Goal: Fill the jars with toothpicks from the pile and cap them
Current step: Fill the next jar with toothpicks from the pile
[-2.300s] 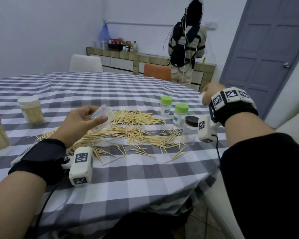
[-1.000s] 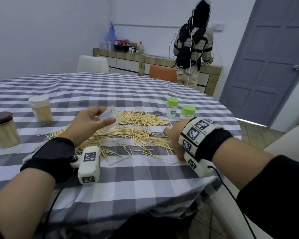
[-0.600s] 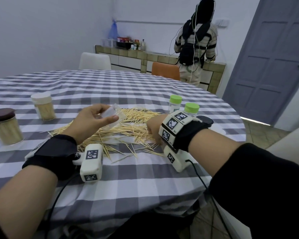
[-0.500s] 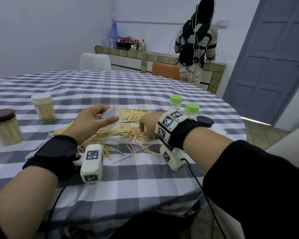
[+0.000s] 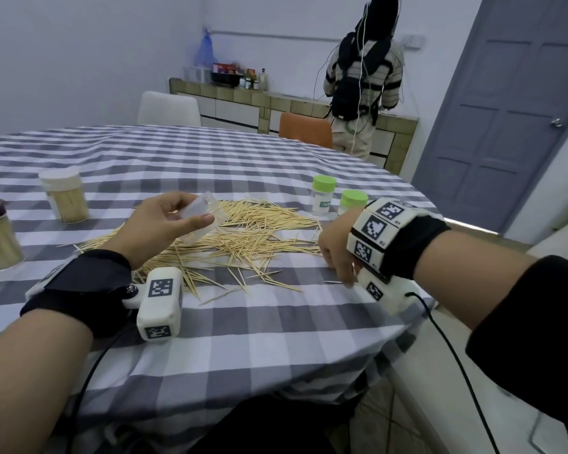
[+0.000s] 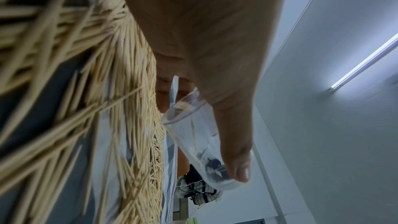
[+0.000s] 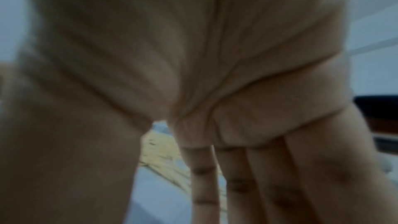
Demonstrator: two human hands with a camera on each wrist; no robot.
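While my left hand point(image 5: 154, 224) pinches the clear jar point(image 5: 201, 221) tilted above the toothpick pile point(image 5: 243, 237) on the desk point(image 5: 259, 322), my right hand point(image 5: 336, 253) reaches the pile's right edge. Left wrist: thumb along jar point(image 6: 202, 144), uncapped, few toothpicks inside. Right wrist: blurred, fingers point(image 7: 243, 181) straight, spread.

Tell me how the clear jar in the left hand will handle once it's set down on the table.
The clear jar looks thin-walled and nearly empty, so probably very light. Its smooth round wall may slip in the left hand and roll if laid sideways. Upright on the toothpick pile it would likely tip; bare checked tablecloth seems safer.
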